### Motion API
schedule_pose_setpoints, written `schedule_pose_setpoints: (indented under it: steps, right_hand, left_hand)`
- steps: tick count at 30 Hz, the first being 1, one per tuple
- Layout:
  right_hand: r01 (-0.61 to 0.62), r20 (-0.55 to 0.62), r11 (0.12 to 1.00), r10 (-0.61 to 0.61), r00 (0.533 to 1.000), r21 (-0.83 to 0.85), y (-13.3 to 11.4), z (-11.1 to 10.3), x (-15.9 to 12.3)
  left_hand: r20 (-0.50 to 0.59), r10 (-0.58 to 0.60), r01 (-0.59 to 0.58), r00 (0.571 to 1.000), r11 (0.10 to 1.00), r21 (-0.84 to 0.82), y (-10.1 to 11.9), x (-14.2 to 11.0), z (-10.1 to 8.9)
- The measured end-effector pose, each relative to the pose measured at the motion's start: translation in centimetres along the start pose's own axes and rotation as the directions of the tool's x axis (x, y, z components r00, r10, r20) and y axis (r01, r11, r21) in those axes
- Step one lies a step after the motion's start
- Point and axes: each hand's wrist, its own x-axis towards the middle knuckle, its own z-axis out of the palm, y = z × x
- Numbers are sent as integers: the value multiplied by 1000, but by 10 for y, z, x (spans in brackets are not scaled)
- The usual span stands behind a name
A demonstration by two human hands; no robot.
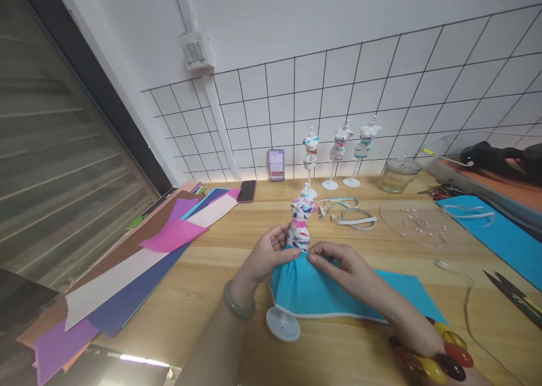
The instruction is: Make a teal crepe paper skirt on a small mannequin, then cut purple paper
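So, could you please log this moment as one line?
left hand: holding mini mannequin | right hand: pinching blue fabric at its hips | behind: three more mannequins

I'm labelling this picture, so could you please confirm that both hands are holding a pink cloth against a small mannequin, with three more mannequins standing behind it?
Not quite: the head view shows that the cloth is blue, not pink. The left hand and right hand do hold it against the small mannequin, and three more mannequins stand behind it.

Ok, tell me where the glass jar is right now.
In the head view, the glass jar stands toward the back of the table, just right of the rightmost mannequin.
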Motion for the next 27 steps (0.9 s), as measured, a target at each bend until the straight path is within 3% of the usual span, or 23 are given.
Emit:
schedule_pose_setpoints:
  steps: [22, 27]
  right_hand:
    - [14, 34, 999, -16, 999, 45, -10, 1, -6]
    - [14, -4, 999, -13, 1000, 51, -11, 3, -4]
  left_hand:
    - [19, 61, -60, 998, 997, -42, 0, 0, 1]
    - [14, 57, -56, 998, 997, -49, 1, -1, 2]
